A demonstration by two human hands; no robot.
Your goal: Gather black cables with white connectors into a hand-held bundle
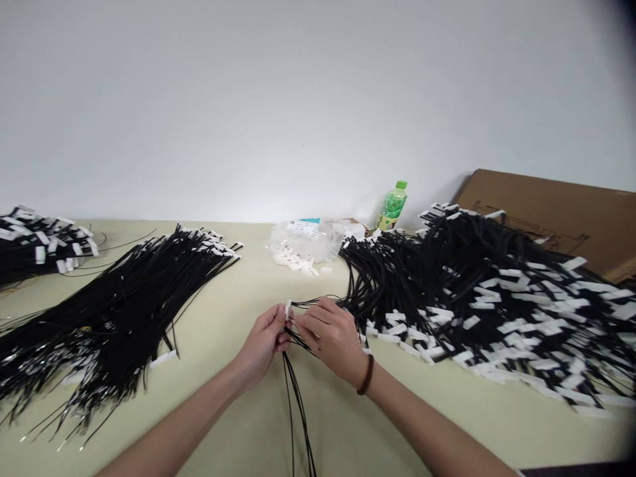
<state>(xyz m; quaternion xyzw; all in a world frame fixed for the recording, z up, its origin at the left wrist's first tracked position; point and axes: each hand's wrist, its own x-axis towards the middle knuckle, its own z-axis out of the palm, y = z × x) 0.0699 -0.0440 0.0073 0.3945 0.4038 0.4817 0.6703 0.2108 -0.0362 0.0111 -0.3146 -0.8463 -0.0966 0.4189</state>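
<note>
In the middle of the head view my left hand pinches a small white connector upright between thumb and fingers. Close against it, my right hand has its fingers closed around thin black wires that run to the connector. More black wires hang from below the left hand toward the front of the table. The right fingertips are nearly touching the left ones, so the exact wire ends between them are hidden.
Bundles of black wires with white connectors lie at left and in a large heap at right. A clear plastic bag spills loose white connectors at the back. Behind stand a green-capped bottle and a cardboard box.
</note>
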